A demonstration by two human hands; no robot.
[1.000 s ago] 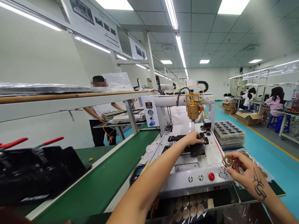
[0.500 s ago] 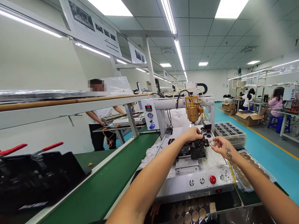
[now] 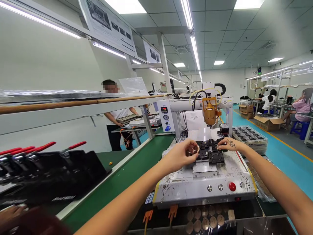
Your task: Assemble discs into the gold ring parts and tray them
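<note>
My left hand is beside the left edge of a black fixture on the machine's plate. Its fingers are closed on a small, round, shiny disc with a copper-coloured glint. Over the fixture's right part is my right hand, fingertips pinched together and pointing down at it. A small bright spot shows by those fingertips, too small to name. Above and behind the fixture hangs a brass-coloured cylindrical head of the white bench machine.
Trays of dark parts are stacked at the right, above bagged brown discs. Round discs lie below the machine's front. Red-handled clamps stand at the left. A co-worker is beyond the shelf; another person's hand shows lower left.
My left hand has drawn back from over the fixture to its left side, now with a disc. My right hand has moved from the fixture's right side onto it. The view has shifted.
</note>
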